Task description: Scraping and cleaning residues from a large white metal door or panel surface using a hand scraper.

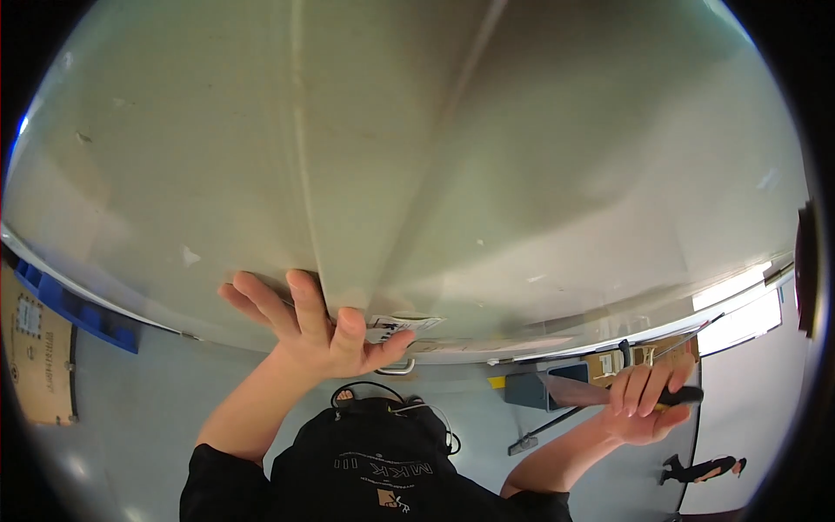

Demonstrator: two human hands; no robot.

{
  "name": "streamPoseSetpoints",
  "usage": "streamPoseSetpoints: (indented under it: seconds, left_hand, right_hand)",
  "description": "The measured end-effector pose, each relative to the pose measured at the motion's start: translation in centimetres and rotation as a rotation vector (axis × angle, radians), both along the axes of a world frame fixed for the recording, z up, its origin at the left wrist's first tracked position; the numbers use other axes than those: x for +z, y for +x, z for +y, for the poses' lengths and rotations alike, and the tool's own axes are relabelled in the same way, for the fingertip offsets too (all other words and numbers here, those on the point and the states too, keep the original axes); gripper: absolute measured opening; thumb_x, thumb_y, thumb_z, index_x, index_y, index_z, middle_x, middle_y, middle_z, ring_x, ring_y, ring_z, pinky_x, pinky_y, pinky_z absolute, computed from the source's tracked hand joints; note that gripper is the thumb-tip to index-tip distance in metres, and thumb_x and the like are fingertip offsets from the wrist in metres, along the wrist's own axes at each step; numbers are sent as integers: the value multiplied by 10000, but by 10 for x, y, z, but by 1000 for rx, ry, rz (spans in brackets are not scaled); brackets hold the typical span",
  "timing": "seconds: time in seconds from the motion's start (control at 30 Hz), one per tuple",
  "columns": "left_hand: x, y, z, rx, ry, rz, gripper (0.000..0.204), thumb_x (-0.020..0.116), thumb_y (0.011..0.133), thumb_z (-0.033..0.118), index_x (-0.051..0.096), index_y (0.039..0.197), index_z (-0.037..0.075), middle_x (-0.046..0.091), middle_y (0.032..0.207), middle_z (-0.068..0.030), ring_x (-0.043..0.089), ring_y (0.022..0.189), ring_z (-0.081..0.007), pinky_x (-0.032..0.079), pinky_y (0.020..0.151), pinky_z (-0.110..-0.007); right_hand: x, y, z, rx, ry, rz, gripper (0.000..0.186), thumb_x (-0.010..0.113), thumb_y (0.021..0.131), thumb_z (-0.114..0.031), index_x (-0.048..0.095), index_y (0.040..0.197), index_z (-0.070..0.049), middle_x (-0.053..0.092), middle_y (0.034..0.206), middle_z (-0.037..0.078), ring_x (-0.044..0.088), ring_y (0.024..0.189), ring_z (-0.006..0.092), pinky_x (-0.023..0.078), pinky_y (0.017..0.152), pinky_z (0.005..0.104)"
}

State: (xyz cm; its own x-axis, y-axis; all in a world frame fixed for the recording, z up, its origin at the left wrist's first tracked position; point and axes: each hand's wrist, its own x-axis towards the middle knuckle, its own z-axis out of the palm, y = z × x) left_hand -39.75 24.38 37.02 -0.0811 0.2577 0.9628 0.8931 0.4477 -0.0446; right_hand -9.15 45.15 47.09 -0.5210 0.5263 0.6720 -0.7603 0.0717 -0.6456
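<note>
A large pale grey-green panel [383, 191] with a raised seam fills the upper view. My left hand [317, 335] rests against its near edge, fingers spread and extended. Beside its fingertips, a white paper label [404, 326] with dark print is stuck on the panel, one edge seemingly lifted. Off to the right, away from the panel, my right hand [644, 396] is closed around the black and yellow handle of a putty knife [574, 391]. Its broad, thin blade points left.
Small white scraps [190, 256] dot the panel. Below it on the grey floor stand a dark grey bin [526, 389] and a long-handled tool [524, 445]. Cardboard [39, 348] and a blue rack [74, 304] are at left. A person in black [704, 470] is far right.
</note>
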Motion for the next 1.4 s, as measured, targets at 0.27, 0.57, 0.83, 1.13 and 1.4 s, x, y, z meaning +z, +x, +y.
streamPoseSetpoints:
  seconds: [0.27, 0.57, 0.83, 1.13, 1.4]
  left_hand:
    - [-3, -3, -7, 6, -3, 19, 903, 438, 970, 690, 109, 1683, 243, 132, 1694, -295, 5, 1478, -691, -72, 1083, -849]
    - [-10, -6, 1, 10, 16, 35, 817, 361, 1009, 634, 113, 1684, 247, 141, 1713, -238, 24, 1491, -669, -64, 1119, -820]
    - [-8, -5, 1, 0, 29, 6, 817, 365, 1011, 633, 106, 1686, 252, 140, 1714, -235, 14, 1508, -642, -75, 1141, -793]
    - [-6, -5, 3, 1, 44, 3, 817, 367, 1015, 629, 99, 1687, 249, 144, 1717, -223, 32, 1510, -639, -63, 1152, -784]
    - [-6, -6, 6, 27, 69, 30, 778, 335, 1030, 613, 132, 1684, 245, 170, 1714, -212, 71, 1514, -627, -41, 1163, -778]
  right_hand:
    - [20, -103, -27, 178, 196, 280, 356, 658, 1027, -319, 433, 842, -113, 467, 580, 23, 453, 427, 140, 468, 413, 307]
    - [0, -127, -32, 89, 173, 355, 306, 531, 1067, -232, 389, 829, -101, 455, 596, 30, 431, 429, 156, 452, 410, 324]
    - [5, -124, -37, 56, 208, 355, 303, 568, 1050, -217, 403, 828, -93, 456, 582, 36, 419, 423, 158, 441, 407, 325]
    - [5, -121, -45, 14, 222, 355, 287, 612, 1015, -176, 416, 824, -91, 464, 575, 46, 432, 418, 171, 420, 396, 330]
    - [6, -123, -46, 38, 245, 324, 282, 617, 1015, -177, 425, 830, -85, 468, 579, 51, 447, 433, 182, 422, 400, 334]
